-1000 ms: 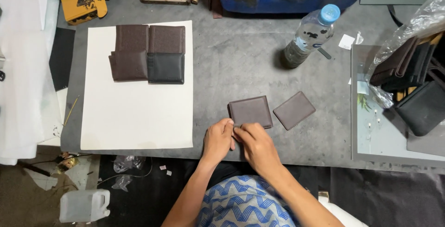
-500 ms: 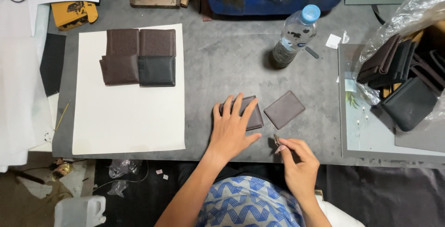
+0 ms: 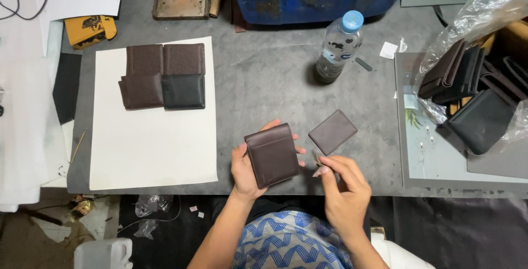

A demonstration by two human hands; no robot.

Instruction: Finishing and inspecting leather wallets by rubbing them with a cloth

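Note:
My left hand (image 3: 247, 164) holds a dark brown folded wallet (image 3: 272, 155) lifted just above the grey table (image 3: 264, 82), fingers wrapped behind it. To its right, my right hand (image 3: 345, 192) pinches a small thin object (image 3: 318, 162) between thumb and fingertips; I cannot make out what it is. A flat brown leather piece (image 3: 333, 131) lies on the table just beyond my right hand, touched by neither hand.
Several brown and black wallets (image 3: 163, 75) lie on a white sheet (image 3: 148, 142) at the left. A plastic water bottle (image 3: 338, 46) stands behind. At the right, a clear bag of wallets (image 3: 473, 90) rests over a grey board (image 3: 440, 162). A yellow tool (image 3: 91, 30) lies at the back left.
My left hand had been pressing the wallet flat on the table; now it has picked it up. My right hand has come off the wallet, taken a small object and moved up beside it.

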